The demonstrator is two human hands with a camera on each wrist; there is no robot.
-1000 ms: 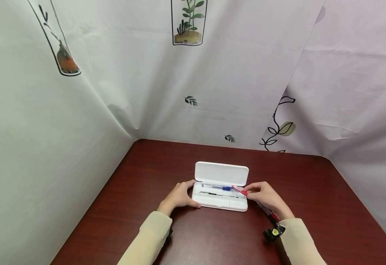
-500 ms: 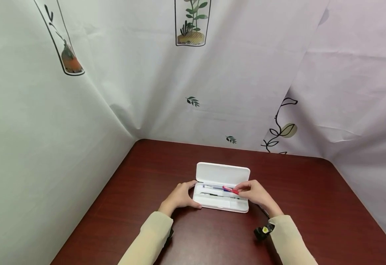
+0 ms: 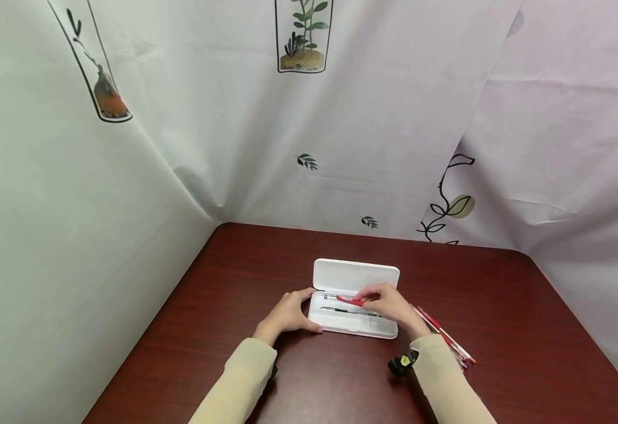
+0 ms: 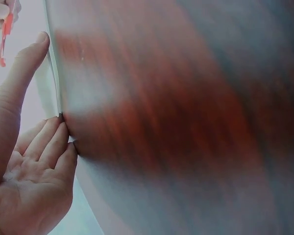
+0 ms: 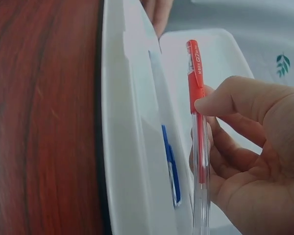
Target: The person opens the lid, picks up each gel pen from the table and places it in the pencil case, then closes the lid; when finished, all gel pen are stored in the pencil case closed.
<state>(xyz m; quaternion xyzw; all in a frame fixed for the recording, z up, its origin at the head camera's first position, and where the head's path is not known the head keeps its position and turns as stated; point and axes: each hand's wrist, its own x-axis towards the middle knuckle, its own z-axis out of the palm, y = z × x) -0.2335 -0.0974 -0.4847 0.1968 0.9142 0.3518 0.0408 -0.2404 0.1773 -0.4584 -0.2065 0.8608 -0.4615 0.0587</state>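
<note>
Where white plastic case [image 3: 341, 274] opens: two clear pens [image 3: 341, 310] inside
Left hand [image 3: 286, 312]: clasps case
Right hand [image 3: 388, 304]: pinches red-capped pen [image 5: 196, 83]
Tabletop [image 3: 314, 380], right-edge side: red pens [image 3: 448, 336] remaining

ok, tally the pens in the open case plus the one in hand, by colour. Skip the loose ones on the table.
Red pen: 1, pinched in the right hand over the case
Blue pen: 1, in the case
Black pen: 1, in the case
Total: 3
</note>
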